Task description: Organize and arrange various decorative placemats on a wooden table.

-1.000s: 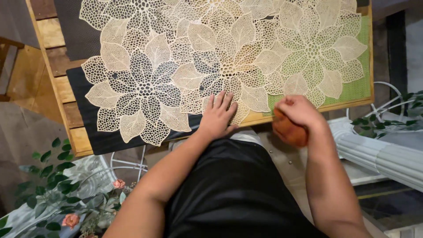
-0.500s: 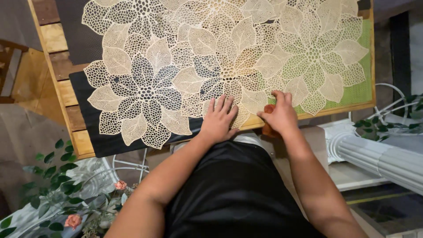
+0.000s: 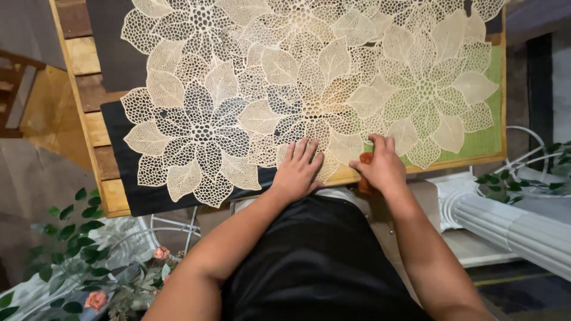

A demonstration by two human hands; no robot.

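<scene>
Two hands at the table edge (image 3: 113,199). Left hand (image 3: 297,169) flat, fingers spread on lace leaf mat (image 3: 309,113). Right hand (image 3: 380,166) curled over orange object (image 3: 364,159), grip unclear.

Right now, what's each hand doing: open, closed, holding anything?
Left hand: open, flat on the cream leaf-shaped lace placemat.
Right hand: closed on a small orange-brown object at the wooden table's edge.

Warm, dim indoor light; soft shadows; slight motion blur; corners dark and smeared
</scene>
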